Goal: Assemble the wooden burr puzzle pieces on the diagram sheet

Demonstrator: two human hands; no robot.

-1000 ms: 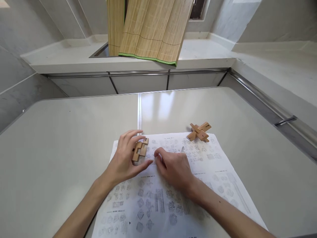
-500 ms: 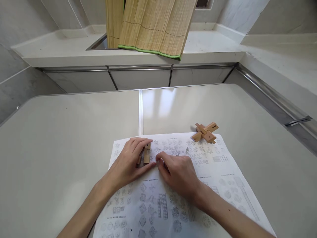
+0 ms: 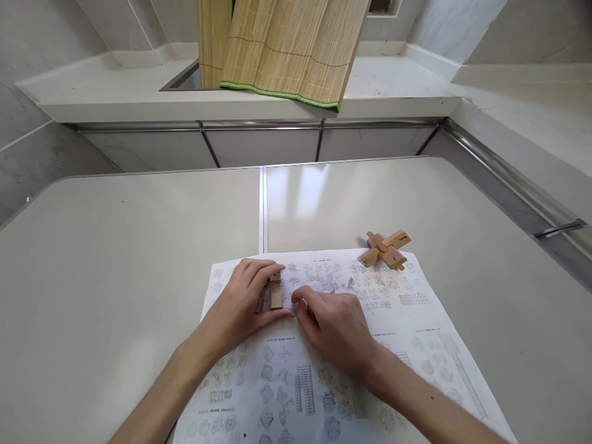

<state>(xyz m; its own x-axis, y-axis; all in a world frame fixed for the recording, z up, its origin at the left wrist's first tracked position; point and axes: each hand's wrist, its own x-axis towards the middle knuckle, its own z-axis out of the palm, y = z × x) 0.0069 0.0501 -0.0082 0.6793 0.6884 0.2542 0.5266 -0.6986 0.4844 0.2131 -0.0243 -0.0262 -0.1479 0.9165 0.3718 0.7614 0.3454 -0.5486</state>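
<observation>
My left hand curls around small wooden puzzle pieces, its thumb in front of them and its fingers behind. Part of the wood is hidden under the palm and fingers. Close by on the right, my right hand is closed, thumb and forefinger drawn together; whatever they pinch, if anything, cannot be made out. Both hands rest over a large printed sheet covered with small line drawings of puzzles. At the sheet's far right edge lies an interlocked wooden cross puzzle with numbers on its bars.
The sheet lies on a pale table with a metal seam down its middle. Beyond the table's far edge runs a white ledge, with a green-edged bamboo mat hanging over it. A metal rail runs along the right.
The wooden pieces in my left hand have shifted slightly, and the nearest one now shows a shorter, squarer face. My right hand stays nearly in place, still closed.
</observation>
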